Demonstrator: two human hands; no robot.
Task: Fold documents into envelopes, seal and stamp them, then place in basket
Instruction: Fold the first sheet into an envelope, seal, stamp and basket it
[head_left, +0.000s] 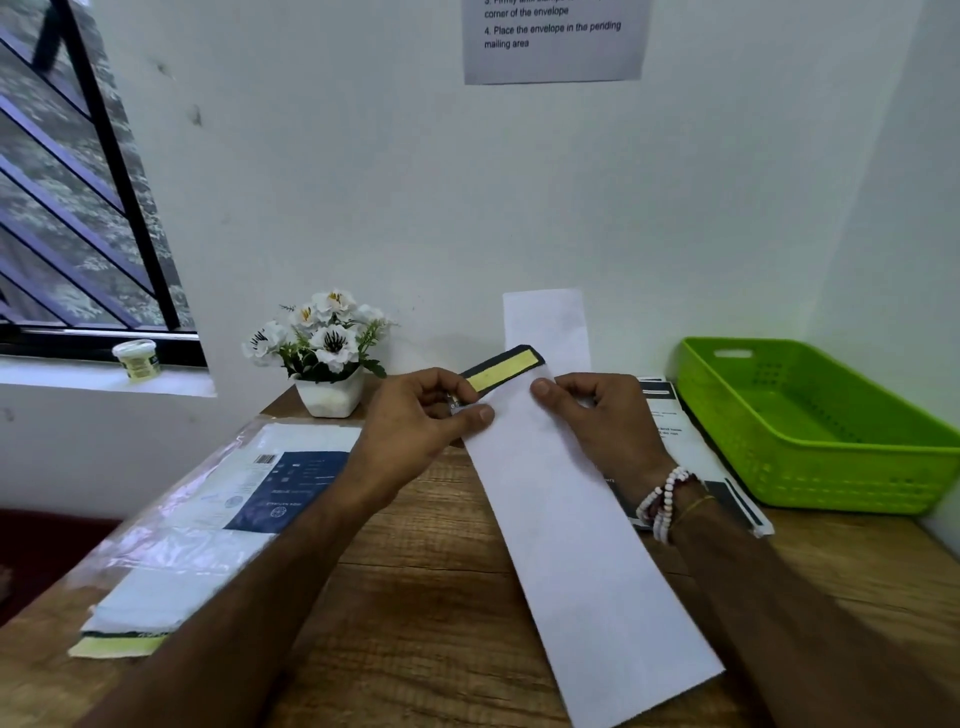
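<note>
Head view: the left hand (415, 421) and right hand (597, 415) each have their grip pinched on the long white envelope (582, 545), one thumb either side of its mouth, over the wood-grain worktop (426, 597). The folded document (545, 327) stands partly out of the mouth. To do this well, I judge, hold the mouth wide and slide the thin, smooth sheet straight down, clear of the dark flap (506, 370) with its yellow adhesive strip. The perforated green plastic basket (852, 473) sits to the right.

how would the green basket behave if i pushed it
Probably light: the green basket looks like thin, perforated plastic with nothing visible inside. Being low and wide, it should slide rather than tip on the wooden table. Its walls may flex slightly.
</note>
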